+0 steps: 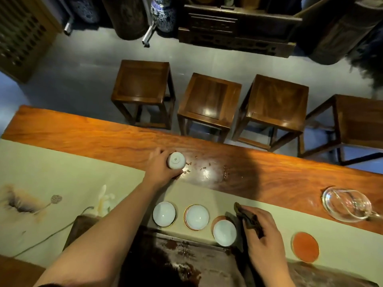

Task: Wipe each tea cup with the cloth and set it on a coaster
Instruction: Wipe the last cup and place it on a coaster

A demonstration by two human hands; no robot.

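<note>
My left hand (pixel 160 168) grips a pale tea cup (pixel 176 160) turned bottom up over the wooden table, beyond the runner's far edge. My right hand (pixel 262 230) holds a dark brown cloth (pixel 247 219) just right of the cup row. Three pale cups stand upright on the runner: the left cup (pixel 164 214), the middle cup (pixel 196 217) and the right cup (pixel 224 233), each on a coaster whose rim shows beneath it; the right cup sits off-centre on its orange coaster (pixel 218 220). Another orange coaster (pixel 305 246) lies bare to the right.
A pale green runner (pixel 62 172) with a painted lotus covers the near table. Tea leaf bits (pixel 207 168) are scattered on the wet wood. A glass pitcher (pixel 347 204) lies at right. A dark tea tray (pixel 176 259) sits near me. Several stools (pixel 209 98) stand beyond.
</note>
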